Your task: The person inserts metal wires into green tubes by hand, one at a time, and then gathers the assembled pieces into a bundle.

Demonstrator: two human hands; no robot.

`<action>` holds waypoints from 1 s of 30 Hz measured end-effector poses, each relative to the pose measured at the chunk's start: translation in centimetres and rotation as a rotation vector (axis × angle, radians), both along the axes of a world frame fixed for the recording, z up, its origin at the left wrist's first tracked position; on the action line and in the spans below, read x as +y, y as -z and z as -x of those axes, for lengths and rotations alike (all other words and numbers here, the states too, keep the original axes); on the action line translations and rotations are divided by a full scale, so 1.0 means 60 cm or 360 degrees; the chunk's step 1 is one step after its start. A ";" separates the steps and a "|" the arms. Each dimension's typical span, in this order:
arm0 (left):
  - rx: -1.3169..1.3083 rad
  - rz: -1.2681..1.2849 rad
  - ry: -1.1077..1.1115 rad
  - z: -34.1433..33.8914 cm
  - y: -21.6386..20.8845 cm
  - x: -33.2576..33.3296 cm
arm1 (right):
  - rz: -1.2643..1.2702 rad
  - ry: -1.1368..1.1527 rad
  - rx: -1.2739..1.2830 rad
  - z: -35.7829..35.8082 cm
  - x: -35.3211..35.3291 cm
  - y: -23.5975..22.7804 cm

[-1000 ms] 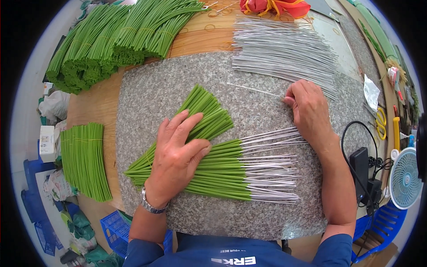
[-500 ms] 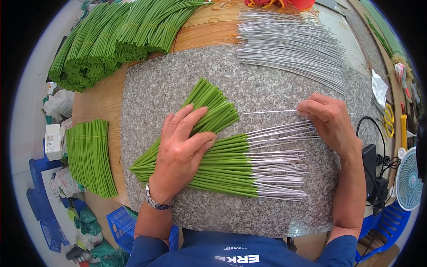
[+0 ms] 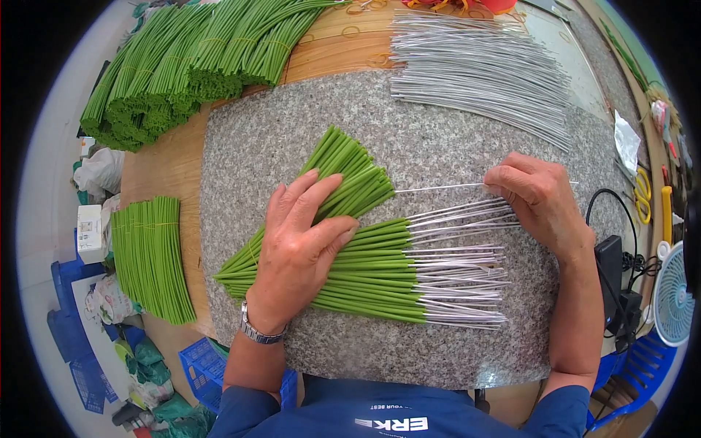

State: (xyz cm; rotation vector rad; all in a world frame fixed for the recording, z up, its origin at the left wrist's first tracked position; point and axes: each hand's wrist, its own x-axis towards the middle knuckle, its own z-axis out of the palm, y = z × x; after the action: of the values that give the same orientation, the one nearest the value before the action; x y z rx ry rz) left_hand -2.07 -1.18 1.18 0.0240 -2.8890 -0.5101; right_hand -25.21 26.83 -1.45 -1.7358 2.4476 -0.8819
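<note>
My left hand [image 3: 296, 241] lies over a fanned bundle of thin green tubes [image 3: 365, 274], holding it on the speckled stone slab [image 3: 431, 358]. Its thumb and fingers part the bundle into an upper fan [image 3: 354, 175] with no wires showing and a lower fan. White-silver wires [image 3: 460, 255] stick out of the lower fan's right ends. Between thumb and fingertips, my right hand [image 3: 533, 193] pinches a single thin wire [image 3: 442, 187]. This wire points left, and its tip is at the end of a tube in the upper fan. Whether it has entered the tube cannot be made out.
Loose silver wires [image 3: 482, 73] lie at the slab's far right. Large bundles of green tubes [image 3: 182, 69] are stacked far left, with a smaller bundle [image 3: 152, 259] below. At right are yellow scissors [image 3: 642, 196], a black adapter [image 3: 608, 266] and a blue fan [image 3: 673, 296].
My right hand has shifted slightly left with the wire, whose tip now meets a tube end in the upper fan. My left hand stays in place on the bundle.
</note>
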 end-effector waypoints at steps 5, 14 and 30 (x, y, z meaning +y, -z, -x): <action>-0.0001 0.0001 0.0001 0.001 -0.001 0.001 | 0.0047 -0.0043 0.0078 0.001 -0.004 0.005; 0.0047 -0.0087 0.0010 0.005 0.001 0.001 | 0.0219 -0.0211 0.0023 -0.049 -0.058 0.009; 0.0044 -0.0077 -0.0008 -0.003 0.001 0.000 | 0.0015 0.0252 0.0421 0.004 -0.108 -0.028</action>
State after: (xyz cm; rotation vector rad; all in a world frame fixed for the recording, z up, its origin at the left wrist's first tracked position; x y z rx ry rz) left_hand -1.90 -1.16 1.13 0.0316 -2.8488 -0.5750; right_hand -25.44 20.36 0.20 -1.7860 2.7843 -0.7155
